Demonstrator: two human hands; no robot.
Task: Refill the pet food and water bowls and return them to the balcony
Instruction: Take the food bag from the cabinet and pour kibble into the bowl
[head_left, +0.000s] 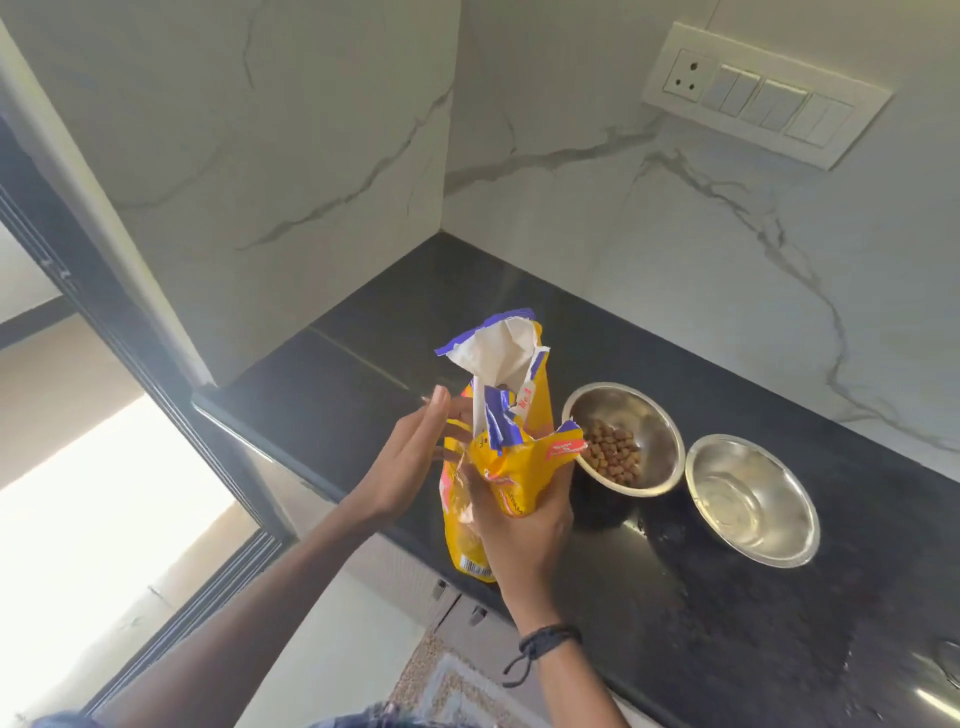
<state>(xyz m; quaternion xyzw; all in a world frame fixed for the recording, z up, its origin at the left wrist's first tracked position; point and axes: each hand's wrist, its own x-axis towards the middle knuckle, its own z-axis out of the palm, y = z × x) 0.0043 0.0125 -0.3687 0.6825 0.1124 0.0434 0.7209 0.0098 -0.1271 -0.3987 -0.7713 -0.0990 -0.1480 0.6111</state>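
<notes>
a yellow food bag is held upright over the front edge of the black bench, near the bench's left end. the bottom of the bag hangs down in front of that edge. the top of the bag is torn open, and the white inside is shown. the bag is gripped round its crumpled middle by the right hand, with the fingers curled round it. a dark string band is worn on the right wrist. the left hand is held flat against the left side of the bag, with the fingers straight and close together; the fingertips are hidden behind the bag.

two shiny metal bowls are set on the bench, just to the right of the bag. the food bowl is the one closer to the bag, and its near rim is partly hidden by the bag's torn flap. a small heap of brown pellets is seen in it. the water bowl is placed just beside the food bowl, on its right and closer to the front edge. clear water is seen in it. the two bowls look very close; it cannot be told if they touch.

a white marble wall is seen behind the bench, and a white switch plate is fixed on it, high on the right. a dark door frame is seen past the left end of the bench, and a mat is laid on the floor below
</notes>
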